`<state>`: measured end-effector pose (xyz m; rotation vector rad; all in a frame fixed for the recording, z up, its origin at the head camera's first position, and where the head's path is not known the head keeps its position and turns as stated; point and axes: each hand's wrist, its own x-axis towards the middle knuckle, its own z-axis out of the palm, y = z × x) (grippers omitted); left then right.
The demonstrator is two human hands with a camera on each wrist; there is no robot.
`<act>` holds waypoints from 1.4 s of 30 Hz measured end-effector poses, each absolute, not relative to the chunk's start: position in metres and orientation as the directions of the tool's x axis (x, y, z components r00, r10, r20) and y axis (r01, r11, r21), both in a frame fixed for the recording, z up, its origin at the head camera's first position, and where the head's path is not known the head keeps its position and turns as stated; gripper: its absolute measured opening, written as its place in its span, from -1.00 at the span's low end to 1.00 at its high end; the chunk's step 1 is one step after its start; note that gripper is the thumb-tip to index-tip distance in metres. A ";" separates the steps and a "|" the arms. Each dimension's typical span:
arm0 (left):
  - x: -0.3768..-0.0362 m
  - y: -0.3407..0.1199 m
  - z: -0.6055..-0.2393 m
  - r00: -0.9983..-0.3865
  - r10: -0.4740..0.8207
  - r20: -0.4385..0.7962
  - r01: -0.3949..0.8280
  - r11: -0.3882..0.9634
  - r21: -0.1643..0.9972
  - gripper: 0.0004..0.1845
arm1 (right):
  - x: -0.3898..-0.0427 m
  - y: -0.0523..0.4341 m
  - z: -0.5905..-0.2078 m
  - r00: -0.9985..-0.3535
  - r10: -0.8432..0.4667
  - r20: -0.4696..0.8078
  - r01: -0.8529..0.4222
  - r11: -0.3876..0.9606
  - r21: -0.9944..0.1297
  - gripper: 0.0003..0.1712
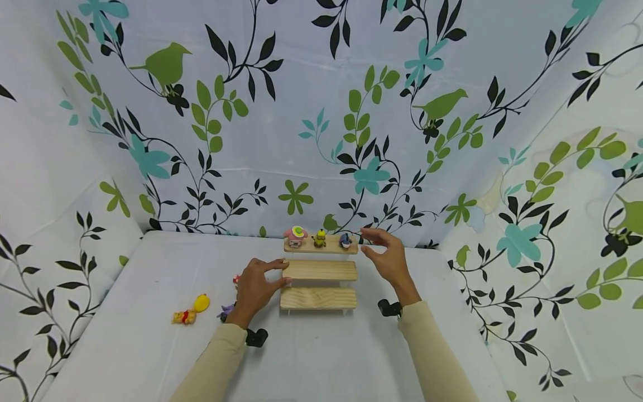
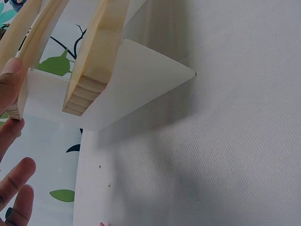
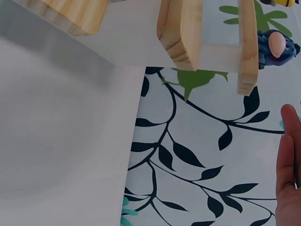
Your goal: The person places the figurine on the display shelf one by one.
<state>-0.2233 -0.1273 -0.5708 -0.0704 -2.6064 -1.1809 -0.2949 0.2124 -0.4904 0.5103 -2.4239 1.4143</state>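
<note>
A three-step display stand has light wooden boards on white supports. My left hand pinches the left end of its middle board, thumb on one face and index finger against the end in the left wrist view. Beyond the right end of the top board, my right hand is held with thumb and fingers apart, gripping nothing. On that top board stand a pink figurine, a yellow-green figurine and a blue donkey figurine. The bottom board bears no figurine.
Left of the stand, a yellow bear figurine lies by a yellow balloon on the white table. A purple figurine and a red-and-white piece are partly hidden by the left hand. Leaf-patterned cloth hangs behind.
</note>
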 end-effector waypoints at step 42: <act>-0.222 -0.126 -0.568 -0.958 -0.061 0.279 0.174 0.651 0.738 -0.47 | -0.218 0.261 -0.495 -0.927 0.118 0.356 -0.284 0.398 -0.872 -0.67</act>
